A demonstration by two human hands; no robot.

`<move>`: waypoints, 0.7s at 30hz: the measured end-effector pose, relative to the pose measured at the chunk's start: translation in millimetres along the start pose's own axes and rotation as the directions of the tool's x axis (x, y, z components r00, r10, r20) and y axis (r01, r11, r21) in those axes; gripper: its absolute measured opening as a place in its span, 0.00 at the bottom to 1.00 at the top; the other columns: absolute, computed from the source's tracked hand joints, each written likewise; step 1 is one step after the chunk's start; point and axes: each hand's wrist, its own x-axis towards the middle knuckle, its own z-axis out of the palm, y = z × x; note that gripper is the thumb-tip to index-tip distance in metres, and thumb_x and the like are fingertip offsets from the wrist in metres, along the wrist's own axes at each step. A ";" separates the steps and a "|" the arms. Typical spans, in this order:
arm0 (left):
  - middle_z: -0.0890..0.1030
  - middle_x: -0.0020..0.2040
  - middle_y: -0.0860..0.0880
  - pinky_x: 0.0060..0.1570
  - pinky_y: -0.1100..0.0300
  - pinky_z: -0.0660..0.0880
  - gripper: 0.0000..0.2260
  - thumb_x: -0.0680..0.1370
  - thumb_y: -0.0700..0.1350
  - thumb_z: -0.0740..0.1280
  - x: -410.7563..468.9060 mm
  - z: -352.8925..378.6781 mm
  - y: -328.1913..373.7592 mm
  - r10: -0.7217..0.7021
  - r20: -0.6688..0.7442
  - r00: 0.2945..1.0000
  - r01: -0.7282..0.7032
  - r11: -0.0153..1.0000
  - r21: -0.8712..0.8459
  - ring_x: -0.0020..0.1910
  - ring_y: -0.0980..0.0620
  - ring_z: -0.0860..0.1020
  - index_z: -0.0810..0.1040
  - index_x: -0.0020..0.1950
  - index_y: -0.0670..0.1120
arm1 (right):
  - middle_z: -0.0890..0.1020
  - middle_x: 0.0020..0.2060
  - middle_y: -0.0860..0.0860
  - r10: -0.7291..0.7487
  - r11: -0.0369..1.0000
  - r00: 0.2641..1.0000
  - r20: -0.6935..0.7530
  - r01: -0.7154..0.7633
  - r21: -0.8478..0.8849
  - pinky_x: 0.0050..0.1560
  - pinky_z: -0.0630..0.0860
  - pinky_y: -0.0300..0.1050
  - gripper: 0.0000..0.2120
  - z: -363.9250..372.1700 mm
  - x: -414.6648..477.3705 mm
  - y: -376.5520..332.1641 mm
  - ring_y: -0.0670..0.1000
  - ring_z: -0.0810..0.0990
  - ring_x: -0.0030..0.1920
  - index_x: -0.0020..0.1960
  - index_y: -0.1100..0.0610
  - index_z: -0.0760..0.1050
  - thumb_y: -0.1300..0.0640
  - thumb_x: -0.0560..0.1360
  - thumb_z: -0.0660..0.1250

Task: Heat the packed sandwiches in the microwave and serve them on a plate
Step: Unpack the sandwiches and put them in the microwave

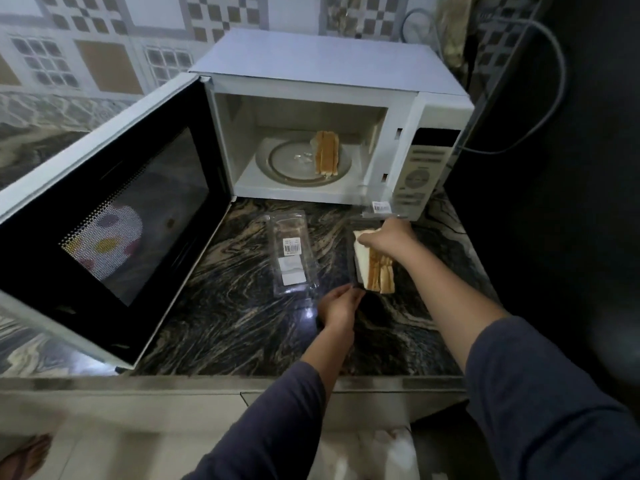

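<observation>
White microwave oven (332, 64), door open, holds one sliced sandwich (327, 157) on its glass turntable (284, 161). Loading is under way. The right hand (388, 235), arm outstretched, grips the second white-bread sandwich (372, 268) over a clear plastic pack (381, 207). The left hand (337, 304) seems to pinch its near edge. Next, the sandwich must go onto the turntable.

Dim, wide-angle warp, glare on countertop (313, 315).
</observation>
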 end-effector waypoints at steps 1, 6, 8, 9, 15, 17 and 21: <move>0.81 0.43 0.41 0.46 0.60 0.78 0.10 0.72 0.33 0.68 0.5 -0.4 0.4 0.004 0.000 1.000 -0.004 0.999 0.044 0.40 0.48 0.80 0.79 0.54 0.36 | 0.74 0.59 0.60 0.012 1.000 1.000 0.000 -0.012 -0.006 0.41 0.69 0.43 0.26 -0.7 -6.0 2.1 0.58 0.78 0.55 0.62 0.65 0.71 0.50 0.71 0.69; 0.82 0.46 0.43 0.47 0.57 0.77 0.08 0.76 0.38 0.64 -3.9 -4.5 2.3 0.076 0.052 0.996 -0.087 0.962 0.257 0.46 0.48 0.80 0.80 0.53 0.39 | 0.77 0.47 0.56 0.021 0.999 0.997 -0.068 -0.018 0.034 0.32 0.66 0.40 0.20 2.9 -35.9 26.0 0.56 0.79 0.48 0.54 0.64 0.76 0.49 0.71 0.69; 0.82 0.46 0.44 0.52 0.54 0.76 0.07 0.77 0.40 0.62 -8.6 -5.5 3.5 0.131 0.088 0.987 -0.154 0.919 0.364 0.47 0.47 0.80 0.80 0.48 0.43 | 0.74 0.39 0.52 0.031 0.998 0.995 -0.094 -0.025 0.059 0.26 0.62 0.39 0.13 6.4 -48.1 37.9 0.52 0.76 0.39 0.44 0.60 0.74 0.50 0.71 0.69; 0.81 0.45 0.45 0.52 0.55 0.75 0.07 0.78 0.40 0.61 -12.1 -6.2 3.7 0.165 0.114 0.980 -0.198 0.886 0.420 0.46 0.48 0.79 0.79 0.45 0.45 | 0.73 0.39 0.52 0.039 0.997 0.994 -0.104 -0.031 0.075 0.25 0.60 0.38 0.12 8.2 -53.1 43.9 0.51 0.74 0.37 0.43 0.59 0.74 0.50 0.71 0.69; 0.71 0.50 0.50 0.42 0.69 0.70 0.11 0.78 0.35 0.59 -42.6 -26.0 -6.2 0.379 0.320 0.868 -0.496 0.627 0.601 0.48 0.53 0.73 0.69 0.58 0.45 | 0.77 0.56 0.60 0.049 0.995 0.992 -0.115 -0.039 0.088 0.34 0.66 0.40 0.26 10.6 -83.2 73.5 0.57 0.79 0.51 0.61 0.64 0.73 0.48 0.70 0.69; 0.71 0.59 0.48 0.57 0.62 0.69 0.17 0.78 0.37 0.60 -43.1 -46.2 -15.9 0.440 0.435 0.785 -0.598 0.358 0.717 0.59 0.51 0.71 0.69 0.66 0.42 | 0.77 0.56 0.60 0.037 0.995 0.995 -0.090 -0.029 0.097 0.38 0.67 0.41 0.26 8.1 -95.0 82.3 0.58 0.78 0.51 0.61 0.64 0.72 0.48 0.70 0.69; 0.56 0.77 0.45 0.75 0.54 0.50 0.22 0.82 0.48 0.54 -44.7 -88.5 -34.1 0.326 0.656 0.681 -0.609 -0.246 0.754 0.76 0.45 0.51 0.57 0.75 0.45 | 0.77 0.57 0.60 0.007 0.997 0.997 -0.076 0.000 0.083 0.32 0.66 0.42 0.27 2.2 -121.2 95.9 0.58 0.78 0.50 0.60 0.65 0.73 0.47 0.70 0.69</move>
